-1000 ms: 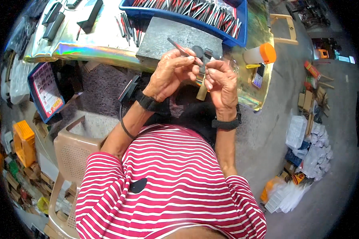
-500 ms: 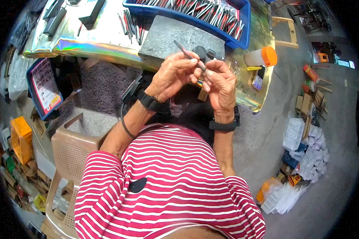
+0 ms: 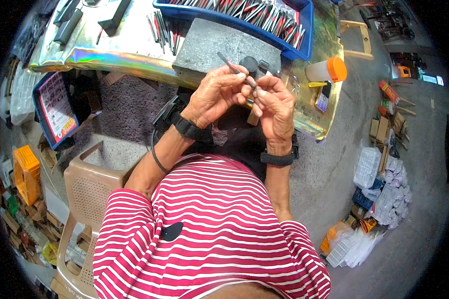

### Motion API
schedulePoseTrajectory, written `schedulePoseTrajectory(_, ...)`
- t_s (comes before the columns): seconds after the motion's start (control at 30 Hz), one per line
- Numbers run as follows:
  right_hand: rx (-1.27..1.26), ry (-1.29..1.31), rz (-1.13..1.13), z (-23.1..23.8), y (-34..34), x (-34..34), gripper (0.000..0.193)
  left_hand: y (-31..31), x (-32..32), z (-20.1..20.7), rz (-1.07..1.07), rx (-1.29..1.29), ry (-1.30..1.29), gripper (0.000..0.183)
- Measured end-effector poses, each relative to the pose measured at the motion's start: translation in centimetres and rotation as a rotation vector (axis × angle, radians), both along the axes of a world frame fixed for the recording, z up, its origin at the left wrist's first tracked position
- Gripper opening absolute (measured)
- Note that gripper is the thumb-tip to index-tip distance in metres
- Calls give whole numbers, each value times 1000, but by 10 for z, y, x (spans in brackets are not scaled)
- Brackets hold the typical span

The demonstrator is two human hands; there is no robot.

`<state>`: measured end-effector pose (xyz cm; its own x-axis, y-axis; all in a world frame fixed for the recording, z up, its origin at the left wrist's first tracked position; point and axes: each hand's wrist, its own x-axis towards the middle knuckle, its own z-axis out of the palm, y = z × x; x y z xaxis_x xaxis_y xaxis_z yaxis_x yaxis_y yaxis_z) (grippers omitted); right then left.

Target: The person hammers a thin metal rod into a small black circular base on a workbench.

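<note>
In front of my chest I hold a slender dark pen-like tool (image 3: 227, 61) with a reddish stretch, pointing up and to the left. My left hand (image 3: 218, 88) pinches it near its middle between thumb and fingers. At its lower end my right hand (image 3: 276, 99) has thumb and forefinger closed on it; the fingertips hide that tip. Just beyond the hands lies a grey stone block (image 3: 199, 45), with a round black piece (image 3: 249, 63) and a small dark metal part (image 3: 264, 66) by its near right edge.
A blue tray (image 3: 204, 14) full of similar black, red and silver tools stands behind the block, with several more loose (image 3: 160, 32) at its left. An orange-lidded jar (image 3: 318, 72) and a phone (image 3: 324, 97) sit on the right. A beige plastic chair (image 3: 92, 192) is beside me.
Both hands keep their hold on the tool and have barely moved. The right hand's fingers have shifted very slightly at its lower end.
</note>
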<state>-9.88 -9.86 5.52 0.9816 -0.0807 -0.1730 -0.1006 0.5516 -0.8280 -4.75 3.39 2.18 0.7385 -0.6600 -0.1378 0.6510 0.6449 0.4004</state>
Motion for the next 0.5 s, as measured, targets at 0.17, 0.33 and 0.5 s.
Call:
schedulePoseTrajectory(0.17,-7,6,-4,0,2,-1,18,1,-1,-1,0,13,-6,14)
schedulePoseTrajectory(0.33,-12,8,-7,0,3,-2,18,2,-2,-2,3,-3,-14,13)
schedulePoseTrajectory(0.5,-41,6,-14,0,5,-4,17,5,-4,1,5,6,-14,14)
